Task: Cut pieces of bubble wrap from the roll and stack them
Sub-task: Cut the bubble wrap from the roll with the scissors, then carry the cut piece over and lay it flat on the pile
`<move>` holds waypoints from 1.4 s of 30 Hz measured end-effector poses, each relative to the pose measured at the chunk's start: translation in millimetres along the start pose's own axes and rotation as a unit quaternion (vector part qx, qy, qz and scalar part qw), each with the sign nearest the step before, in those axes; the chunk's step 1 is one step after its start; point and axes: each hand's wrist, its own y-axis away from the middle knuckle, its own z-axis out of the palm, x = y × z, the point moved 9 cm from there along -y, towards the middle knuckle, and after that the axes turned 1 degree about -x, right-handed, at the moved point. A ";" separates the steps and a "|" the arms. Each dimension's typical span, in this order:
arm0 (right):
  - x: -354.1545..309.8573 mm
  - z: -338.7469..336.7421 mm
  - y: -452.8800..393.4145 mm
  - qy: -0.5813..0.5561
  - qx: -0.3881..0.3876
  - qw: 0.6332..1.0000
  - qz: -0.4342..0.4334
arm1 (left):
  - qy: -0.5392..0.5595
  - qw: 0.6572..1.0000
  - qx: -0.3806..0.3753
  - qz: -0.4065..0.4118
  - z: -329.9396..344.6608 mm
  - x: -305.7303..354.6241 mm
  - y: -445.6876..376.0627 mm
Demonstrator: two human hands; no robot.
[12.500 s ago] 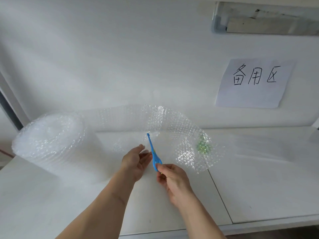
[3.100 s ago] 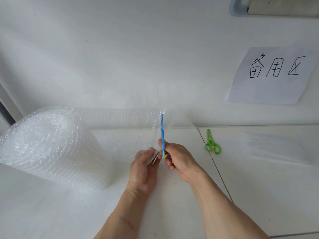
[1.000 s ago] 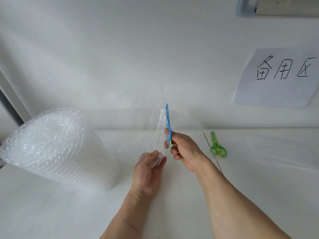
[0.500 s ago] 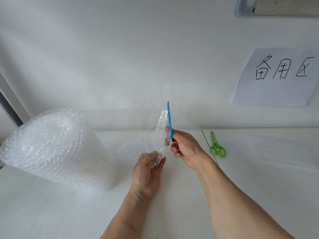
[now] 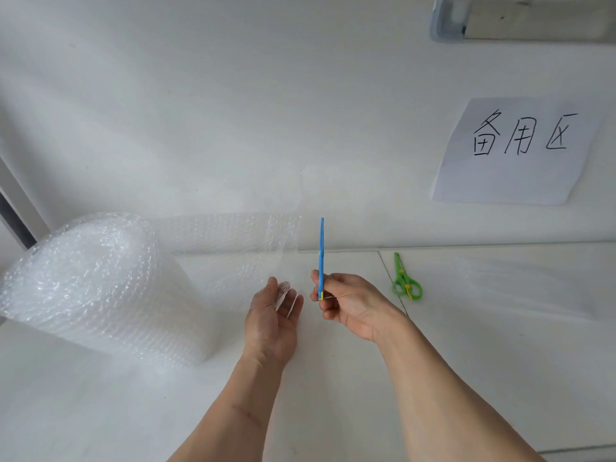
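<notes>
Nearest the camera, two bare forearms reached forward over the white table (image 5: 100, 411). The left hand (image 5: 271, 315) lay palm up, its fingers (image 5: 293, 303) loosely together and curled, with the thumb pressing the near edge of the loose bubble wrap sheet (image 5: 246, 248) against them, so the wrap was pinched there. Just to the right of those fingers, and apart from them, the right hand (image 5: 350, 303) was curled tight around the handle of the blue scissors (image 5: 321, 251), whose blades pointed straight up and looked closed, edge-on to the camera. The blades stood beside the free right edge of the sheet, not touching it as far as could be told. From the left fingers the sheet rose and ran away leftward to the bubble wrap roll (image 5: 96, 285), which lay on its side well to the left of the left hand. Right of the right hand, near but untouched, green scissors (image 5: 405, 278) lay flat beside a seam in the table. Farther right lay a faint flat stack of clear cut pieces (image 5: 533, 281). Beyond everything, a paper sign (image 5: 520, 151) with handwritten characters hung on the white wall (image 5: 233, 95).
</notes>
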 end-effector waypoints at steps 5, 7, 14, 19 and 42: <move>13.8 -2.2 18.3 0.001 -0.051 0.998 0.036 | -0.029 0.999 0.042 -0.013 -3.2 3.1 2.1; 16.7 -11.0 24.6 0.009 -0.043 0.998 0.037 | -0.040 0.998 0.048 -0.017 -4.5 3.5 5.4; 26.8 -73.1 45.2 0.093 0.084 0.991 0.039 | -0.075 0.995 0.056 -0.027 -4.7 0.2 15.8; 35.5 -117.4 62.9 0.120 0.153 0.980 0.043 | -0.090 0.993 0.075 -0.010 -4.0 0.6 19.7; 24.9 -188.8 101.6 0.443 0.397 0.803 0.041 | -0.380 0.912 0.085 0.126 10.9 -16.5 70.5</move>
